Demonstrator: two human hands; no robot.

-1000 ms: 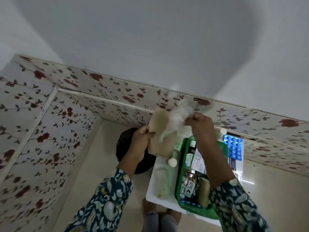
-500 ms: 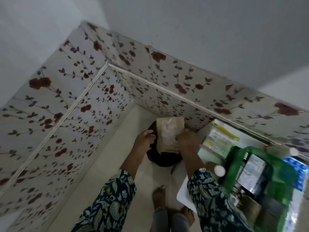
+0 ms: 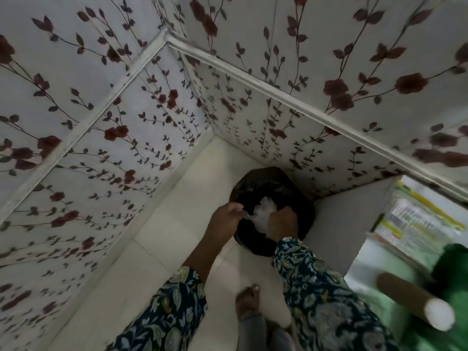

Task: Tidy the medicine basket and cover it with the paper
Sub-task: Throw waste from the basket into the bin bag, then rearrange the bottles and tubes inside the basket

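Note:
Both my hands are low over a black-lined bin [image 3: 273, 188] in the floor corner. My left hand [image 3: 226, 219] pinches one edge of a crumpled clear plastic wrapper [image 3: 260, 216], and my right hand [image 3: 283, 222] grips its other side, above the bin's opening. The green medicine basket [image 3: 453, 269] shows blurred at the right edge, on a white table [image 3: 354, 224]. A brown bottle with a white cap [image 3: 415, 307] lies blurred beside the basket.
Floral wall panels meet in the corner behind the bin. A printed leaflet or box with yellow and green stripes [image 3: 420, 224] lies on the table. My bare foot [image 3: 248, 302] stands on the pale tiled floor just below the bin.
My view has swung left and down from the table to the bin. Both hands dropped from chest height into the bin's mouth; the brown paper bag seen before is no longer visible.

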